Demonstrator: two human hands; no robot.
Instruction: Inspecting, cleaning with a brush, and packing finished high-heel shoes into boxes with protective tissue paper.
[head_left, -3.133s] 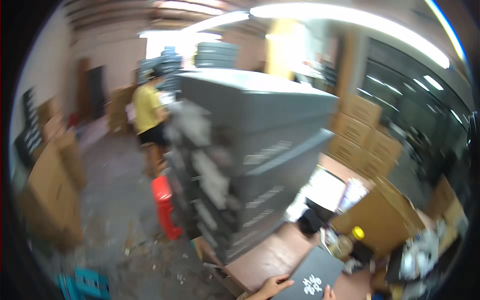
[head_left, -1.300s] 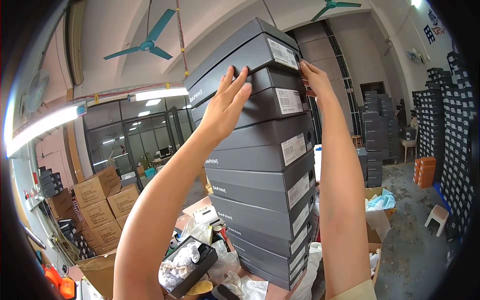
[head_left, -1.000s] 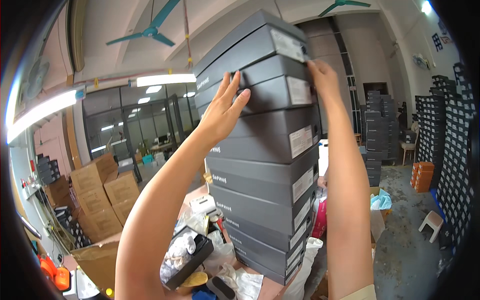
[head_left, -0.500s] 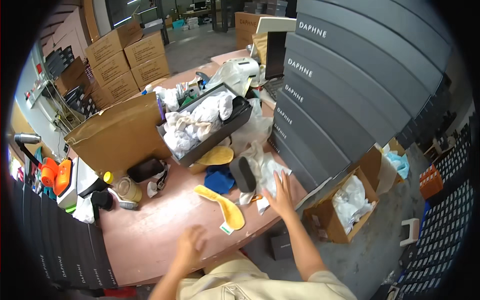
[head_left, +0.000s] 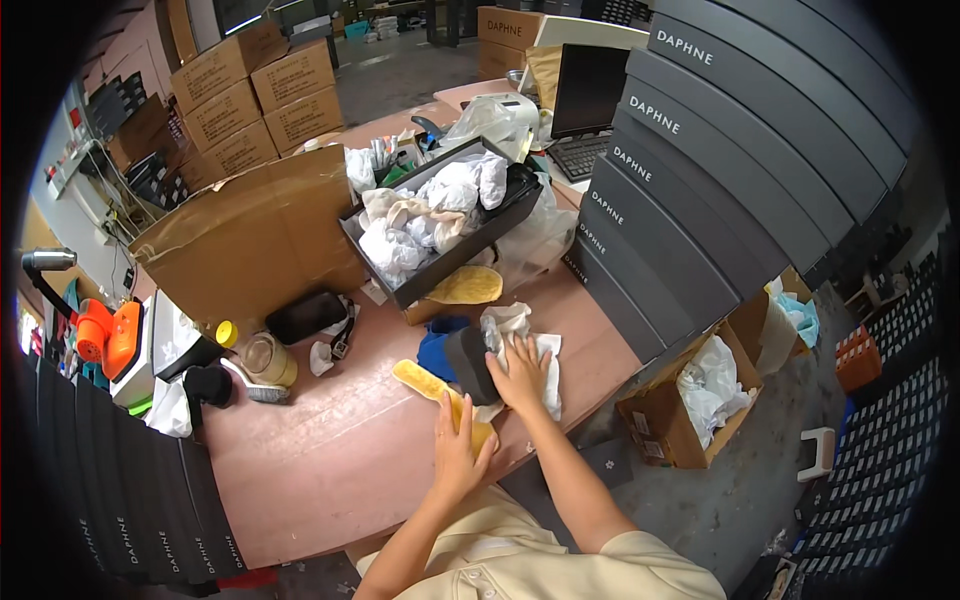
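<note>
Crumpled white paper [head_left: 520, 345], matt pinkish tabletop [head_left: 340, 450].

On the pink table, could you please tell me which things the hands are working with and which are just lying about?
In hand:
left hand on yellow insole
right hand on white paper
dark shoe

Lying about:
open box of wrappings
black pouch
jar

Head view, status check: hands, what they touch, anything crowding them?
Left hand flat on yellow insole. Right hand on white paper beside dark shoe. Grey box stack close right.
</note>
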